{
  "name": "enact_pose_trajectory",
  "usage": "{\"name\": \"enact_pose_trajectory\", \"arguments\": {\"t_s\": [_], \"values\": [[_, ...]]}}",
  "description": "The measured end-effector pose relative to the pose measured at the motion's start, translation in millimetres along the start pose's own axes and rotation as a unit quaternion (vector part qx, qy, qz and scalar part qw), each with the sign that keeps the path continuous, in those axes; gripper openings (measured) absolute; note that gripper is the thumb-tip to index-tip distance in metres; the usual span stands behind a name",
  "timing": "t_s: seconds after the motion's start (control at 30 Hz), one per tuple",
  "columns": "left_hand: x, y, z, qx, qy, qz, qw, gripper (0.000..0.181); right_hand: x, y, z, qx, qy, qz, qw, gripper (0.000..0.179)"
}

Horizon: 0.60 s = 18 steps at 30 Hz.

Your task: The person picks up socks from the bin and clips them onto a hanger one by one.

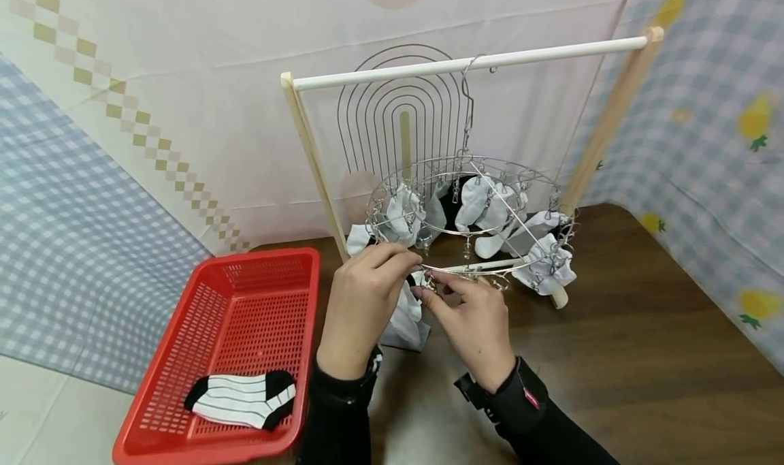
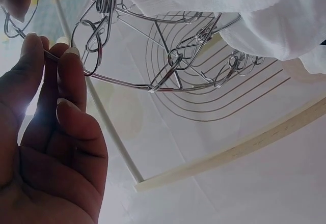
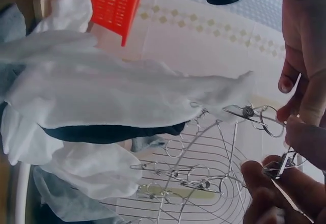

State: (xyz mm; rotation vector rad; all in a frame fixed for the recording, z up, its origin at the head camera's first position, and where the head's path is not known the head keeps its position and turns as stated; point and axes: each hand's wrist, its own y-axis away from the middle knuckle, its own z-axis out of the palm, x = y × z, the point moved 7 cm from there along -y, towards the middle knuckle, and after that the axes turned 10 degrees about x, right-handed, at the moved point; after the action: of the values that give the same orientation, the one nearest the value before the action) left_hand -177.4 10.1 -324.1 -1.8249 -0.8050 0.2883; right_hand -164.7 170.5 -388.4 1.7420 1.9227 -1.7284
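A round wire sock hanger (image 1: 468, 233) with metal clips hangs by its hook from a white bar. My left hand (image 1: 366, 305) pinches its outer ring (image 2: 122, 83) at the near side. Close beside it, my right hand (image 1: 479, 322) pinches a small metal clip (image 3: 280, 169) between thumb and fingers. A white and grey sock (image 1: 405, 322) hangs just below the hands, partly hidden by the left one. Other white, grey and black socks (image 1: 478, 203) hang from clips around the ring.
A red plastic basket (image 1: 211, 308) stands at the left, with a striped black-and-white sock (image 1: 241, 398) inside. The stand's wooden posts (image 1: 315, 165) and white bar (image 1: 392, 73) frame the hanger on a brown table (image 1: 637, 356). Patterned cloth (image 1: 184, 15) hangs behind.
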Motion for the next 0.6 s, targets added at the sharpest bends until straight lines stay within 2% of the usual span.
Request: {"name": "enact_pose_trajectory", "arguments": {"t_s": [0.07, 0.23, 0.33, 0.43, 0.6], "values": [[-0.1, 0.5, 0.2, -0.003, 0.001, -0.002, 1.0000, 0.007, 0.4, -2.6, -0.5, -0.011, -0.004, 0.010, 0.9999, 0.025], [0.8, 1.1, 0.4, -0.007, 0.003, -0.004, 1.0000, 0.009, 4.3, -7.7, 0.4, -0.042, -0.048, 0.067, 0.9957, 0.023], [0.6, 1.3, 0.7, -0.008, 0.002, -0.005, 1.0000, 0.009, 5.2, -8.1, 0.3, -0.049, -0.055, 0.077, 0.9943, 0.026], [0.3, 1.2, 0.8, -0.010, 0.002, -0.006, 0.9999, 0.008, 3.7, -8.1, 0.5, -0.054, -0.054, 0.055, 0.9956, 0.023], [-0.9, 1.0, 0.6, -0.017, -0.005, -0.005, 0.9998, 0.009, -1.2, -10.1, 0.6, -0.041, -0.042, -0.022, 0.9980, 0.016]]}}
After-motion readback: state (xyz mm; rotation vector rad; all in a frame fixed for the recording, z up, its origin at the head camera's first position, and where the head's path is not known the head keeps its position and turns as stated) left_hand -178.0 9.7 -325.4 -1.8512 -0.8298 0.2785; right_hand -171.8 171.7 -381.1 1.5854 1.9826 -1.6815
